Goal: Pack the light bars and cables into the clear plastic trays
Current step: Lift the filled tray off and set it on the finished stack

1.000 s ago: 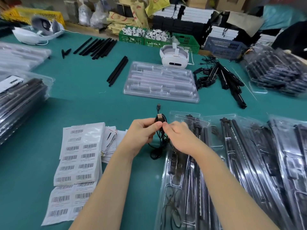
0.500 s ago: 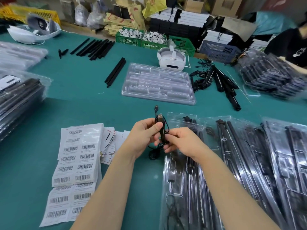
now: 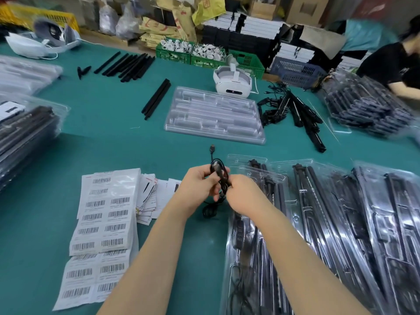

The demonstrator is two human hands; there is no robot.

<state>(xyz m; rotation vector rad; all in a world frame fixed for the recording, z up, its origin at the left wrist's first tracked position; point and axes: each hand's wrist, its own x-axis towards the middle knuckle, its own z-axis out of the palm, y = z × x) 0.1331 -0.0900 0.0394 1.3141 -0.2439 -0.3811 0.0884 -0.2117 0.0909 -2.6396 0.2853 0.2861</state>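
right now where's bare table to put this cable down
Bare green table lies between the label sheets and the empty tray, left of the hands. Another patch sits between the empty tray and the packed trays. The right side is crowded with trays and loose bars.

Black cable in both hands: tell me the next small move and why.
Probably finish gathering the loose tail: the left hand and right hand pinch the coiled black cable, but one loop hangs down onto the green table.
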